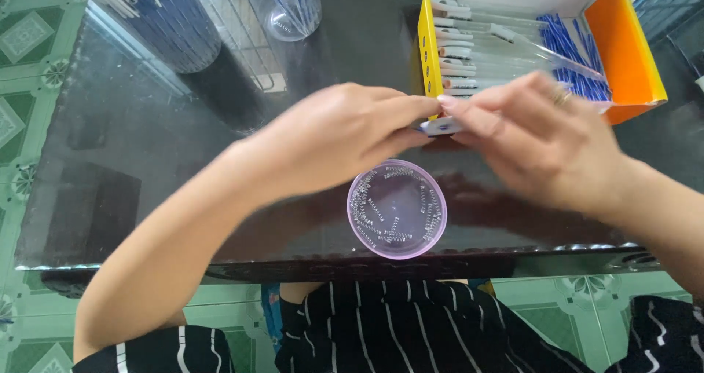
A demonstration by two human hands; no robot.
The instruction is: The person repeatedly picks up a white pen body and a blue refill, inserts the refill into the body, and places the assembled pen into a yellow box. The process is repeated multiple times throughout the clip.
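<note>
My left hand (341,134) and my right hand (535,134) meet above a dark glass table, fingertips pinching a small white pen part (440,126) between them. Just below them sits a round pink lid (397,209) holding several small metal springs. Behind the hands stands an open box (631,57) with yellow and orange sides, filled with several clear pen barrels and blue refills. A ring shows on my right hand.
The dark glass table (147,145) ends at a front edge near my striped lap. Clear plastic containers (290,6) stand at the back, one with white and blue pieces at the back left. Green patterned floor tiles lie to the left.
</note>
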